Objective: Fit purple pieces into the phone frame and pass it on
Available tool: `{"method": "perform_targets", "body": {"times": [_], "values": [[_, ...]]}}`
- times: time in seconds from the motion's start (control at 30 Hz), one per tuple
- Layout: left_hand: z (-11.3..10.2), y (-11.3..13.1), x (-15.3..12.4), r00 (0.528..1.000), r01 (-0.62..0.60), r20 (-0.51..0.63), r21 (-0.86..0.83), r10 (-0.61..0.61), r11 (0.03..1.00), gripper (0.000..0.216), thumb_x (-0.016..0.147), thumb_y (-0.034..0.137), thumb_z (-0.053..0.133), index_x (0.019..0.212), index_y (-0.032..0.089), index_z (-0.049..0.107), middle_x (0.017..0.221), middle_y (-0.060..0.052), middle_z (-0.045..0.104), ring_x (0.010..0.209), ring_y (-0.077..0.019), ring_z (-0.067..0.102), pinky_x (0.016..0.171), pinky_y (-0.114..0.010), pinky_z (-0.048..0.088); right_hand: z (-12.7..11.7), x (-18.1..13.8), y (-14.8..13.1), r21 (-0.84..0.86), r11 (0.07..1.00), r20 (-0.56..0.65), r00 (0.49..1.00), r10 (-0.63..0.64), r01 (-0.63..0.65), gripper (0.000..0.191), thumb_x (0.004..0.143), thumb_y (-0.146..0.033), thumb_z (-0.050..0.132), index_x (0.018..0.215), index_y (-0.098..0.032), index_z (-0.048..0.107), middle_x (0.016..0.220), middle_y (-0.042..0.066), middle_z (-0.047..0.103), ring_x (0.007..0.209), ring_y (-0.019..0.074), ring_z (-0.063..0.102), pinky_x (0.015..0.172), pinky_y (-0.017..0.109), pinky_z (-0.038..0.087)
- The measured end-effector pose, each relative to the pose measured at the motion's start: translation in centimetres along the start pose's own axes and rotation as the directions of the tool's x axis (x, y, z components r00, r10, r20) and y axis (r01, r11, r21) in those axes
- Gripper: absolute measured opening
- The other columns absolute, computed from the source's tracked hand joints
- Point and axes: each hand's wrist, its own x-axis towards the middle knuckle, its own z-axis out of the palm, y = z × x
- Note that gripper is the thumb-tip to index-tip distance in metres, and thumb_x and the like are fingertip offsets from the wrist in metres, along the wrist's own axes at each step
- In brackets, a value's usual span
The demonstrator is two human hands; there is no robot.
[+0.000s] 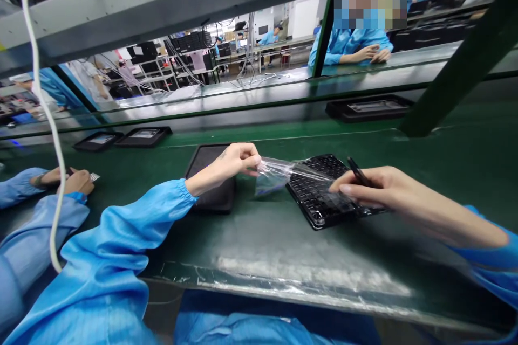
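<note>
A black keyboard (319,194) lies on the green conveyor belt (283,237) in front of me. My left hand (237,161) pinches one end of a clear plastic film (279,172) and holds it stretched up off the keyboard's left side. My right hand (372,186) rests flat on the keyboard's right part with a black pen (358,172) held between its fingers. A black tray-like case (212,183) lies just left of the keyboard, partly under my left wrist.
A co-worker's hands (67,179) in blue sleeves work at the far left. Black trays (121,139) and another one (368,108) sit on the far belt lane. A white cable (44,108) hangs at left. A green post (457,64) slants at right. Another person's hands (370,54) rest across the line.
</note>
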Motion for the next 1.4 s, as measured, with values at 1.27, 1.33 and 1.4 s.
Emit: {"method": "perform_targets", "body": {"times": [1.27,1.33,1.4], "values": [[2.0,1.9,-4.1,0.966,0.25,0.145,-0.353,-0.212,0.902,0.023,0.097,0.039,0.06,0.091,0.017,0.055,0.112,-0.015,0.075,0.101,-0.0284,0.075,0.078,-0.038,0.065,1.7,-0.6,-2.9,-0.863,0.396,-0.205,0.497,-0.843,0.315,0.031,0.088,-0.008,0.056,0.112,-0.019,0.071,0.097,0.008,0.064,0.083,0.0208,0.064,0.068,0.033,0.051],[2.7,0.6,-4.2,0.959,0.285,0.126,-0.428,-0.255,0.858,0.021,0.097,0.036,0.058,0.091,0.016,0.055,0.112,-0.017,0.075,0.102,-0.0296,0.075,0.077,-0.039,0.065,1.9,0.2,-4.4,-0.881,0.385,-0.253,0.412,-0.875,0.276,0.028,0.088,-0.009,0.057,0.109,-0.018,0.073,0.096,0.009,0.065,0.084,0.0224,0.064,0.069,0.035,0.051],[3.4,-0.6,-4.3,0.951,0.302,0.095,-0.483,-0.293,0.822,0.017,0.098,0.033,0.054,0.092,0.016,0.055,0.114,-0.018,0.074,0.102,-0.0295,0.075,0.077,-0.039,0.065,2.3,1.3,-5.5,-0.901,0.349,-0.25,0.35,-0.903,0.259,0.029,0.086,-0.009,0.057,0.108,-0.017,0.074,0.096,0.01,0.065,0.085,0.0241,0.065,0.068,0.036,0.052]]}}
